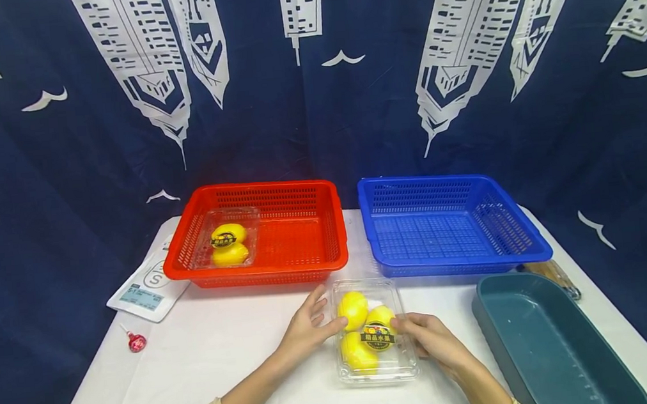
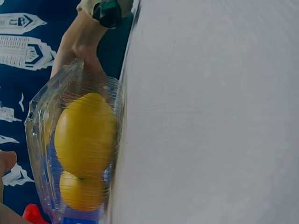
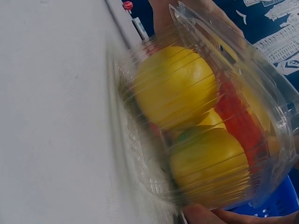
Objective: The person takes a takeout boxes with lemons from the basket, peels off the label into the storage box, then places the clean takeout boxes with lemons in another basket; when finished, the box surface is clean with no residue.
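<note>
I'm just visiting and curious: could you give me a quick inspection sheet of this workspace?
Surface: white table.
Job's things: clear clamshell box of yellow fruit, on the table between both hands.
Clutter: red basket holding a second fruit box; blue basket; teal tray; white pouch; lollipop.
Grippers: left hand touches the box's left side; right hand its right side.
Cables: nothing seen.
Surroundings: navy curtain with white buildings.
</note>
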`<state>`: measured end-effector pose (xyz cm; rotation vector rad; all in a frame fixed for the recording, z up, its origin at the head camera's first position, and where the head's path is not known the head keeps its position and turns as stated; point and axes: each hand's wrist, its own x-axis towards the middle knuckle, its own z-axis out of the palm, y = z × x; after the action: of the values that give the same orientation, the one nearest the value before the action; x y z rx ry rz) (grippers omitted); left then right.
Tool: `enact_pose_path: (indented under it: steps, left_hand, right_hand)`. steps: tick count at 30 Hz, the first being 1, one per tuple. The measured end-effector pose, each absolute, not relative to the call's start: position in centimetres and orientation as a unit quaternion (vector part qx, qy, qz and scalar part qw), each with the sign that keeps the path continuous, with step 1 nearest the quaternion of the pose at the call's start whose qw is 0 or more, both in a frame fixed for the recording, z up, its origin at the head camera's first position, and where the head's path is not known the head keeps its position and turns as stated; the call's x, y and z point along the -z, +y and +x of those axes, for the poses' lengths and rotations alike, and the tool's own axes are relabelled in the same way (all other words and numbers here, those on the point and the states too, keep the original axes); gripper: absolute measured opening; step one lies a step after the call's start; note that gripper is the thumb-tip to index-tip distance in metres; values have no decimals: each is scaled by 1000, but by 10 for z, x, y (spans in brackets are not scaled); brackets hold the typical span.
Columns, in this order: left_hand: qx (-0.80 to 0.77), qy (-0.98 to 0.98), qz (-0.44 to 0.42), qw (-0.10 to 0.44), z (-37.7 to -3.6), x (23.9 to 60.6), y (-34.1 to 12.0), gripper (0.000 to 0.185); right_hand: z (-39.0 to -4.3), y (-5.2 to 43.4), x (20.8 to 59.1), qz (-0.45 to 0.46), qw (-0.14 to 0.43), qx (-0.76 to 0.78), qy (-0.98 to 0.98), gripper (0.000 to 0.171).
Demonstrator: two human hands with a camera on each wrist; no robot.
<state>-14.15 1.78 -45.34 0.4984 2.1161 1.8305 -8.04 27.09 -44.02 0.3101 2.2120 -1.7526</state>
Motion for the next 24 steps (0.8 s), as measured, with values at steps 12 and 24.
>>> enact_pose_path:
  steps: [12,24]
  left_hand:
    - [-701,646,186,238,-143,482,21,92]
    - [-699,639,195,255,-143,489,22,94]
  right_hand:
    - [-80,270,443,106,149,612,769,69]
    - [-81,270,445,100,149,614,768,67]
